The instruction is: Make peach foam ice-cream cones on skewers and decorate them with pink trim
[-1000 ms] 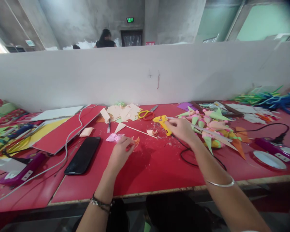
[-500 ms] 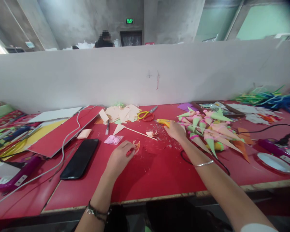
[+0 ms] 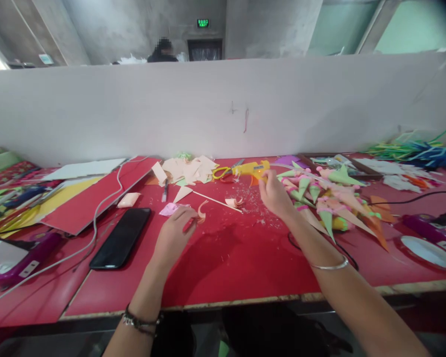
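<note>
My right hand [image 3: 274, 194] grips the handle of a yellow glue gun [image 3: 250, 169], lifted above the red table [image 3: 226, 263] with its nozzle pointing left. My left hand [image 3: 174, 233] pinches a small curled orange paper piece [image 3: 201, 210] just above the table. A second curled paper bit [image 3: 233, 202] and a thin wooden stick [image 3: 217, 201] lie between the two hands. The glue gun's black cord [image 3: 293, 243] runs under my right forearm.
A black phone [image 3: 121, 238] lies left of my left hand. Yellow-handled scissors [image 3: 223, 172] and cut paper scraps [image 3: 188, 171] sit at the back. A pile of paper cones [image 3: 327, 198] lies to the right, a purple device [image 3: 429, 225] beyond. A white partition [image 3: 223, 109] backs the table; a person is behind it.
My right hand has raised the glue gun off the table and turned it level, nozzle leftward. My left hand has drawn slightly left and nearer, still pinching the orange paper.
</note>
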Available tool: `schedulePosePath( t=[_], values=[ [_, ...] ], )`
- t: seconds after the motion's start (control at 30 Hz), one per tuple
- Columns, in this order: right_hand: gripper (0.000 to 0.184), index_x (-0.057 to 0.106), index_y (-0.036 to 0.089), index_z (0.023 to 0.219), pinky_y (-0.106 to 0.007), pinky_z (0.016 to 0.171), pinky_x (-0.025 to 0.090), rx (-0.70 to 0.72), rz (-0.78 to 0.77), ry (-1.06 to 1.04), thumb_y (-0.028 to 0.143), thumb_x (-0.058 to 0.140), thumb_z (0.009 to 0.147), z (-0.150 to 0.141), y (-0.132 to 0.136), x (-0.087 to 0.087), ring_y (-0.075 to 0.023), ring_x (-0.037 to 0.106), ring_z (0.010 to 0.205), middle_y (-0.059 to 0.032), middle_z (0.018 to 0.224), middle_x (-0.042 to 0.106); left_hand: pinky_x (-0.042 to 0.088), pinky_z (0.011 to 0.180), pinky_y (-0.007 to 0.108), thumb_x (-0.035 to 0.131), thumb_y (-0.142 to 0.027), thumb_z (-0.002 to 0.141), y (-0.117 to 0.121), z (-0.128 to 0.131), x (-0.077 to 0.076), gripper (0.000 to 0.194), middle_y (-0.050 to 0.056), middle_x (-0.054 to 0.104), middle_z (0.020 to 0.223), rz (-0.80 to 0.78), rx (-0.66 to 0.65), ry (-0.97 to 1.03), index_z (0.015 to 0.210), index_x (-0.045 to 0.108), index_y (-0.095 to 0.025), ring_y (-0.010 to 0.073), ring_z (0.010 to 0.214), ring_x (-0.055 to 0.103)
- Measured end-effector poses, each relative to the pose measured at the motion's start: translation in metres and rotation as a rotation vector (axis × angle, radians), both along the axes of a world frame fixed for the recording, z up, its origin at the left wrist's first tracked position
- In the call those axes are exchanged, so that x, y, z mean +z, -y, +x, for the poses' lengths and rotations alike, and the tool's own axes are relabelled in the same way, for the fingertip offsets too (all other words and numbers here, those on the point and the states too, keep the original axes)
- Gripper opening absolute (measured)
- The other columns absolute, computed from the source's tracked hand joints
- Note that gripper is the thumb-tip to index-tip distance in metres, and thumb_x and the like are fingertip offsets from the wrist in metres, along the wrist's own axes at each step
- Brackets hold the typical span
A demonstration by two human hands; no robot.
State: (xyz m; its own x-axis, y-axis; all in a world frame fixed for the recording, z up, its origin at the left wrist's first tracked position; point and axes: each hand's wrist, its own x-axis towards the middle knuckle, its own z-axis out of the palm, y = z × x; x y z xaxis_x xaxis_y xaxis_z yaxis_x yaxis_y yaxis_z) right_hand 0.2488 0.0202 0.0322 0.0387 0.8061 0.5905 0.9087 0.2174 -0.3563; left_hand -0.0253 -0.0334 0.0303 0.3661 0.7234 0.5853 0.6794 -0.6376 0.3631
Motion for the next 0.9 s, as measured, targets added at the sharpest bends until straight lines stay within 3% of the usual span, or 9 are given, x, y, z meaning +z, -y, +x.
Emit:
schedulePosePath(
  t=[0.13, 0.23, 0.47, 0.9],
  values=[
    [0.043, 0.036, 0.018, 0.099, -0.03, 0.057, 0.042, 0.133, -0.027, 0.05, 0.048, 0.05, 0.072, -0.016, 0.017, 0.006, -0.022, 0.057, 0.07, -0.0085, 0.088, 0.054, 0.043, 0.076, 0.024, 0.045, -0.014, 0.076, -0.003, -0.007, 0.001, 0.012, 0.004, 0.059, 0.085, -0.004, 0.013, 0.005, 0.078, 0.056, -0.018, 0.0142, 0.084, 0.055],
    [0.05, 0.035, 0.018, 0.098, -0.029, 0.056, 0.042, 0.222, -0.053, 0.04, 0.054, 0.052, 0.067, -0.025, 0.026, 0.006, -0.0202, 0.057, 0.069, -0.0072, 0.088, 0.053, 0.043, 0.077, 0.024, 0.044, -0.014, 0.076, -0.003, -0.01, 0.002, 0.013, 0.004, 0.06, 0.087, 0.004, 0.03, 0.006, 0.077, 0.057, -0.017, 0.0145, 0.085, 0.055],
    [0.045, 0.036, 0.019, 0.098, -0.028, 0.066, 0.044, 0.374, -0.057, 0.097, 0.049, 0.053, 0.07, -0.031, 0.03, -0.001, -0.0219, 0.057, 0.084, -0.0104, 0.097, 0.054, 0.043, 0.077, 0.023, 0.044, -0.014, 0.077, -0.003, -0.01, 0.0, 0.013, 0.004, 0.058, 0.092, -0.056, 0.029, -0.024, 0.078, 0.056, -0.018, 0.014, 0.088, 0.055],
    [0.035, 0.035, 0.019, 0.098, -0.025, 0.062, 0.043, 0.467, -0.096, 0.131, 0.034, 0.051, 0.071, -0.034, 0.031, -0.003, -0.0177, 0.058, 0.076, -0.0075, 0.093, 0.056, 0.042, 0.075, 0.023, 0.042, -0.016, 0.079, -0.003, -0.008, 0.001, 0.013, 0.005, 0.057, 0.09, -0.088, 0.025, -0.014, 0.073, 0.053, -0.019, 0.0138, 0.086, 0.054]
  ],
)
